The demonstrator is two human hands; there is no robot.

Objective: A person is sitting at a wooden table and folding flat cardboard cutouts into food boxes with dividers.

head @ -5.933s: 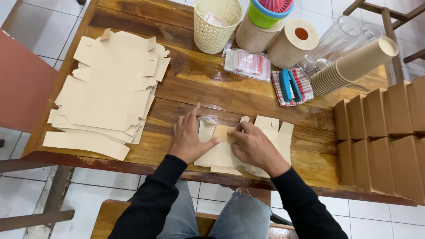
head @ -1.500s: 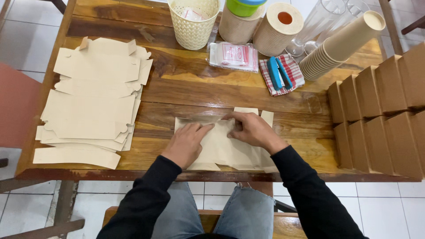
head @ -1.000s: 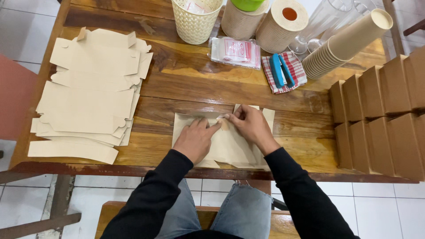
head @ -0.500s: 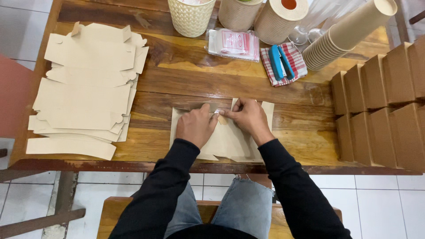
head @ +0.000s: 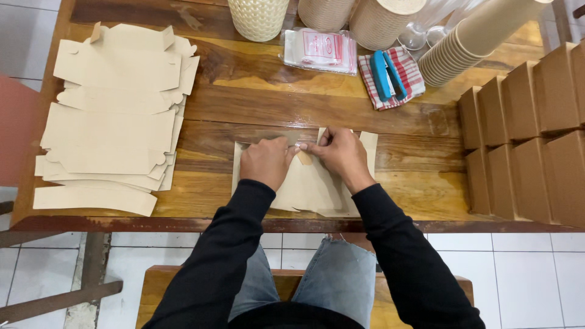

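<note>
A flat tan cardboard box blank (head: 304,189) lies on the wooden table (head: 256,103) near its front edge. My left hand (head: 265,161) presses down on the blank's left part, fingers curled. My right hand (head: 340,155) rests on its right part and pinches a small flap at the top middle, fingertips meeting those of the left hand. Both arms wear black sleeves.
A stack of flat box blanks (head: 116,116) lies at the left. Folded brown boxes (head: 527,131) stand in rows at the right. Behind are a blue stapler (head: 385,74) on a striped cloth, a plastic packet (head: 320,50), nested paper cups (head: 463,45), paper rolls and a woven basket (head: 258,17).
Both hands have drawn together at the top middle of the blank, folding a small flap. The view has shifted slightly so the table sits higher in the frame.
</note>
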